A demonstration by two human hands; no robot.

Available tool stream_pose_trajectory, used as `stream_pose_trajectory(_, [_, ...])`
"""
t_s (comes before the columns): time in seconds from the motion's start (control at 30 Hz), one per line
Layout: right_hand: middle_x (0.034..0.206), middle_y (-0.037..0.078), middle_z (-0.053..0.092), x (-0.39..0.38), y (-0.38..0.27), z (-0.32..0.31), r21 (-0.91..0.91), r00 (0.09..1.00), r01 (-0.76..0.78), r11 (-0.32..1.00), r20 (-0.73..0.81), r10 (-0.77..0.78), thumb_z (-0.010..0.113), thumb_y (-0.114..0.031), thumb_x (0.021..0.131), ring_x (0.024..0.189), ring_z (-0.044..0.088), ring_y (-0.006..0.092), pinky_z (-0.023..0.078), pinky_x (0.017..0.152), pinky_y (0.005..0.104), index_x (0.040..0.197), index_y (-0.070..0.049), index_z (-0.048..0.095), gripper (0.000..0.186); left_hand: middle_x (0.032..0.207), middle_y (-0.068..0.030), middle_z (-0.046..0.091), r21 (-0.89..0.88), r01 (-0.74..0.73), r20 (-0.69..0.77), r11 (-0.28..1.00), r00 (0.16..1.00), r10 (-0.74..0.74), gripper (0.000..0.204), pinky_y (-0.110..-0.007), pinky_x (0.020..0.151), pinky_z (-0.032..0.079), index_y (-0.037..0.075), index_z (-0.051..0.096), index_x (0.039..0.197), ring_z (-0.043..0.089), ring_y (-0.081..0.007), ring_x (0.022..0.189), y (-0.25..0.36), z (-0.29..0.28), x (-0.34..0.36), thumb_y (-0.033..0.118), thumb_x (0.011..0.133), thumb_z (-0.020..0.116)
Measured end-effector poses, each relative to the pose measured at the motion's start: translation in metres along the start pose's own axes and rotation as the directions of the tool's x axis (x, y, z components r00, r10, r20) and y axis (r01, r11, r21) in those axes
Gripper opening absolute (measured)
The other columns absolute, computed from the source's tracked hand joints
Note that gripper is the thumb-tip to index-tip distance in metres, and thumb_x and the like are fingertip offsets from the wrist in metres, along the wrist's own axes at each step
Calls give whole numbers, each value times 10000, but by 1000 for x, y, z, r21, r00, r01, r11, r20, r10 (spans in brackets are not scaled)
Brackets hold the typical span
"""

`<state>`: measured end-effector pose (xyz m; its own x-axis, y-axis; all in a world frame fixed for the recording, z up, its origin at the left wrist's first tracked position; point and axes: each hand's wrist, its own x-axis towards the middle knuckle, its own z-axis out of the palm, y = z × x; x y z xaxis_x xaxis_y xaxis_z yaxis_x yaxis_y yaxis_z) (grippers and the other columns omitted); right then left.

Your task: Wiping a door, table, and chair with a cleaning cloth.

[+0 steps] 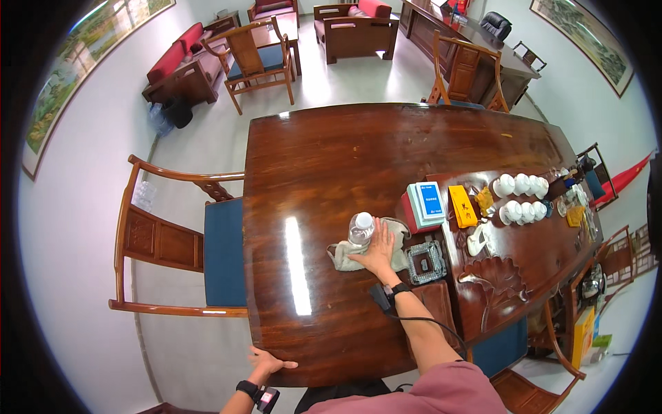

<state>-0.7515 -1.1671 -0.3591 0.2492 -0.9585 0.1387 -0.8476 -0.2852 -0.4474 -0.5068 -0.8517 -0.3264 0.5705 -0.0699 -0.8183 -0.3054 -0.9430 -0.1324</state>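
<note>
My right hand (376,254) lies with its fingers stretched out over a crumpled grey-green cloth (343,258) on the dark wooden table. A clear plastic bottle (360,230) with a white cap stands at the cloth, just left of my right fingers; whether they touch it I cannot tell. To the right of that hand sits a square glass ashtray (426,263). My left hand (270,363) rests at the near left corner of the table with thumb and fingers apart, holding nothing.
Boxes, the top one blue and white (431,201), stand beyond the ashtray. On the right, a carved tea tray (496,303) carries a yellow packet (463,206) and several white cups (522,212). A wooden chair (224,252) with a blue seat adjoins the table's left side.
</note>
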Motion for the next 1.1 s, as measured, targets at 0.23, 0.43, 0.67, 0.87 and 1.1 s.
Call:
stream_pose_trajectory(0.23, [1435, 73, 158, 39, -12, 18, -41, 998, 62, 997, 18, -61, 651, -622, 569, 1344, 54, 242, 23, 1059, 443, 1369, -30, 161, 1108, 1392, -283, -2, -65, 46, 29, 997, 999, -44, 1557, -440, 1053, 211, 8, -207, 1307, 119, -352, 1309, 1, 4, 8, 415, 285, 895])
stream_pose_trajectory(0.43, [1438, 79, 159, 76, -27, 33, 29, 991, 117, 993, 61, -118, 648, -604, 601, 1340, 69, 263, 12, 1074, 437, 1388, -74, 99, 1096, 1385, -265, 5, -47, 119, 62, 992, 991, -116, 1536, -437, 1048, 221, 17, -186, 1304, 118, -348, 1303, 7, 2, 8, 415, 288, 896])
stream_pose_trajectory(0.67, [1418, 121, 207, 119, -13, 32, 66, 930, 342, 937, 118, -348, 684, -570, 585, 1327, 139, 294, 80, 1073, 457, 1381, -54, 102, 1113, 1362, -257, 62, -28, 94, 56, 995, 994, -92, 1520, -435, 1043, 226, 4, -183, 1298, 157, -350, 1279, 10, -3, 1, 413, 306, 895])
stream_pose_trajectory(0.87, [1430, 113, 187, 105, 18, 14, -95, 982, 185, 978, 41, -182, 629, -483, 701, 1315, 133, 350, 91, 1044, 514, 1380, -140, 198, 874, 1357, -264, 86, -60, 28, 7, 998, 1000, -28, 1526, -440, 1030, 249, -5, -177, 1301, 183, -360, 1269, 6, -3, -3, 441, 303, 887])
stream_pose_trajectory(1.1, [1416, 199, 158, -42, -40, -3, -125, 999, 17, 992, -24, -21, 648, -428, 679, 1283, 107, 441, 76, 998, 588, 1368, -128, 235, 856, 1334, -326, 163, -30, -103, -111, 994, 989, 99, 1491, -484, 1008, 258, -34, -94, 1333, 241, -456, 1233, -14, 8, -11, 515, 321, 854])
